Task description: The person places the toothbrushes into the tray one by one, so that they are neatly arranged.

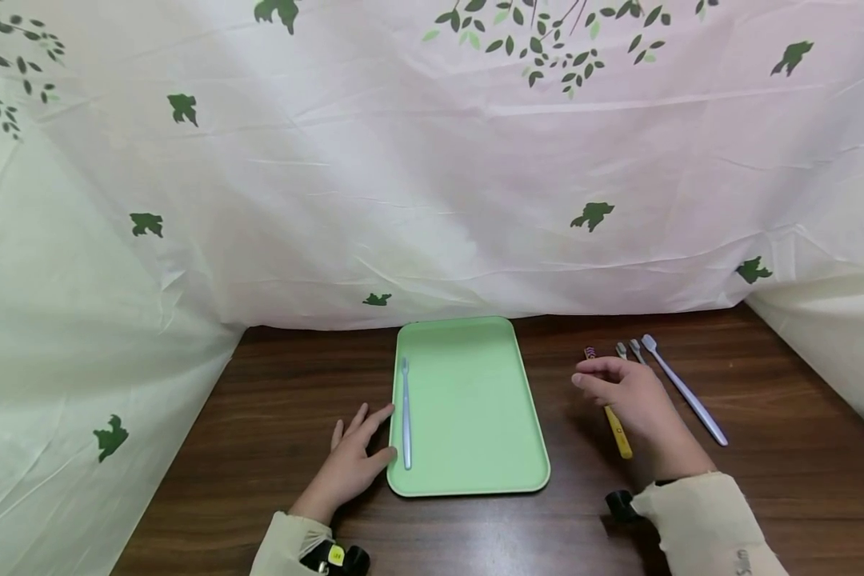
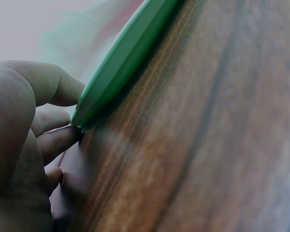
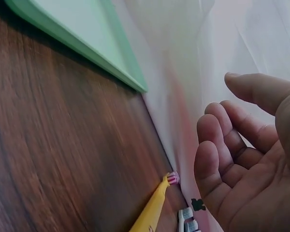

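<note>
My left hand (image 1: 353, 460) rests at the left edge of a light green tray (image 1: 468, 408), its thumb and fingertips touching the rim. Inside the tray, along that side, lies a pale blue toothbrush (image 1: 406, 416). To the tray's right, my right hand (image 1: 630, 400) hovers over several toothbrushes with its fingers loosely bent and nothing in them. Beneath it is a yellow toothbrush (image 1: 618, 432) with purple-and-white bristles, partly covered by the hand. Two toothbrush heads (image 3: 187, 220) show beside it, their handles mostly hidden. Farther right lies another pale blue toothbrush (image 1: 684, 390).
A dark brown wooden table (image 1: 281, 400) carries everything. White cloth (image 1: 374, 176) with green leaf prints hangs behind the table and along both sides. The tray's far end reaches close to the back cloth. Dark wrist devices sit at both cream sleeves (image 1: 706, 520).
</note>
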Demonstrator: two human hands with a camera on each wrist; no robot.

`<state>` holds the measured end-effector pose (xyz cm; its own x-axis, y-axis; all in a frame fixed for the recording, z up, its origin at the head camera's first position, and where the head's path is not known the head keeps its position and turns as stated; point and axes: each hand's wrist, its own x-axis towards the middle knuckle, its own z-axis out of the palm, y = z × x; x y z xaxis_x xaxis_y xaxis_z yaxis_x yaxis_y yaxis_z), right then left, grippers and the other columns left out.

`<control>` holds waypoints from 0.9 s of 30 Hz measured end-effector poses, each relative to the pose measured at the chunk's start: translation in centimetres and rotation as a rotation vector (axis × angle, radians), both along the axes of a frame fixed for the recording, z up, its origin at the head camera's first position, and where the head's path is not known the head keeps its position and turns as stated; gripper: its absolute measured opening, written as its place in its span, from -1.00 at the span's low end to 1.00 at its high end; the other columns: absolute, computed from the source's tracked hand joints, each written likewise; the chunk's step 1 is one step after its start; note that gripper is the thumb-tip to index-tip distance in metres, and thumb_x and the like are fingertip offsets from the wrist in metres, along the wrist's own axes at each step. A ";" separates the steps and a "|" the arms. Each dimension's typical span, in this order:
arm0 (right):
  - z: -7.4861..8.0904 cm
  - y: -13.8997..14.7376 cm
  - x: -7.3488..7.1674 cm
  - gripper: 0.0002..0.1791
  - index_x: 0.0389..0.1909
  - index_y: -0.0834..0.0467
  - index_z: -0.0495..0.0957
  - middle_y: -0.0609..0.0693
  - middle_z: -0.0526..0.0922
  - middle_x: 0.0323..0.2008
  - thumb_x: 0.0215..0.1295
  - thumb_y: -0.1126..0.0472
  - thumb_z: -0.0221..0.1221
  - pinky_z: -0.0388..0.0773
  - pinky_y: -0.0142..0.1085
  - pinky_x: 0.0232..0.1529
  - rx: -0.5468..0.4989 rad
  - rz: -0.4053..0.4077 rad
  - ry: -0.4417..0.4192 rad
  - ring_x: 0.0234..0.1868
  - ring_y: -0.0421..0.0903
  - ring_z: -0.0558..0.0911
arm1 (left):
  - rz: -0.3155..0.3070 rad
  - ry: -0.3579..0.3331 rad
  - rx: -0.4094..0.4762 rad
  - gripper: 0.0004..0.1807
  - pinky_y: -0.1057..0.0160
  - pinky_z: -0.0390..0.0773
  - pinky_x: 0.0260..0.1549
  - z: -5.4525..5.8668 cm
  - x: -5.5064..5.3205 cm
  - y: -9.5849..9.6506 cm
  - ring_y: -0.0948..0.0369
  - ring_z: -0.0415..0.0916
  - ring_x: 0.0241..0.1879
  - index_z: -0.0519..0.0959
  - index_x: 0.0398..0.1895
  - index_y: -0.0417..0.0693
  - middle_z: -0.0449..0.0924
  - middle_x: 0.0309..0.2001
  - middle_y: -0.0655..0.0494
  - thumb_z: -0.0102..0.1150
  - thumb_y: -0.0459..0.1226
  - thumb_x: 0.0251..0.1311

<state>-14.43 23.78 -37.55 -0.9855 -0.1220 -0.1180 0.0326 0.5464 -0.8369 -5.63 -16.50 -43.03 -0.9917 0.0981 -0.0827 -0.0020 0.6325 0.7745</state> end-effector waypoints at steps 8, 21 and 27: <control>-0.1 1.3 -0.4 -0.46 0.16 0.30 0.58 0.18 0.68 -0.08 0.40 -0.05 0.23 0.61 -0.19 -0.23 0.051 0.018 -0.012 -0.13 0.07 0.66 | 0.001 0.001 -0.007 -0.34 -0.26 -0.52 0.41 0.1 0.0 0.1 -0.10 -0.17 0.57 0.31 0.51 0.00 0.34 0.44 0.01 0.21 -0.25 0.34; -1.2 2.3 -0.9 -0.61 0.14 0.38 0.54 0.20 0.68 -0.12 0.42 0.22 0.19 0.62 -0.23 -0.30 0.052 -0.002 -0.016 -0.22 -0.02 0.62 | 0.009 0.001 -0.010 -0.34 -0.25 -0.51 0.42 -0.2 0.1 0.1 -0.11 -0.16 0.57 0.32 0.50 0.03 0.36 0.43 0.00 0.21 -0.24 0.33; -1.9 2.6 -1.2 -0.67 0.15 0.44 0.49 0.28 0.66 -0.10 0.43 0.39 0.13 0.65 -0.28 -0.30 -0.008 -0.043 -0.022 -0.21 -0.09 0.64 | 0.000 0.009 -0.002 -0.34 -0.27 -0.51 0.41 -0.2 0.0 0.1 -0.14 -0.16 0.56 0.33 0.50 0.02 0.36 0.42 -0.03 0.22 -0.24 0.32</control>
<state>-15.66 26.35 -39.47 -0.9870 -0.0802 -0.1392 0.0748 0.5377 -0.8398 -5.60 -16.45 -43.22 -0.9925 0.0980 -0.0735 0.0053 0.6341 0.7732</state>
